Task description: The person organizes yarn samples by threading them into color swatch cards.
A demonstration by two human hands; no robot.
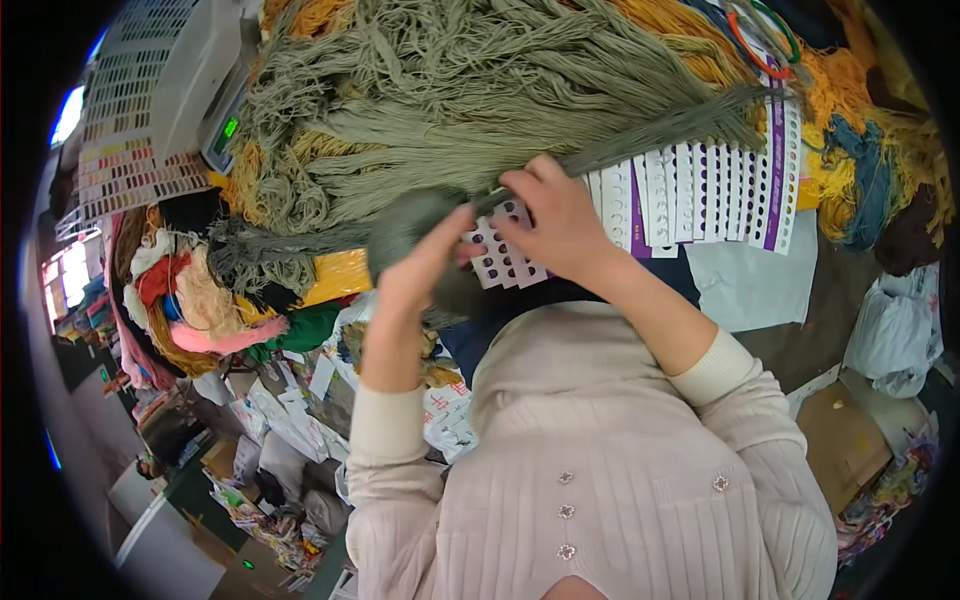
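Observation:
A dark grey-green hank of thread [665,138] runs from the right across the paler pile to a blurred loop [405,225] in front of me. My left hand [432,262] is closed around the loop, its thumb up and its fingers curled; motion smears the edges. Right beside it, my right hand [555,218] pinches the same hank with bent fingers. Under and between the hands lie white cards with punched holes [505,262]. Just beyond them spreads a large heap of sage-green thread [470,90].
More punched cards [700,195] fan out to the right, over a white sheet [755,280]. At the left stand a scale with a green display [228,130] and colour charts [130,110]. Coloured skeins [200,300] hang at the left; orange and blue threads [855,170] lie right.

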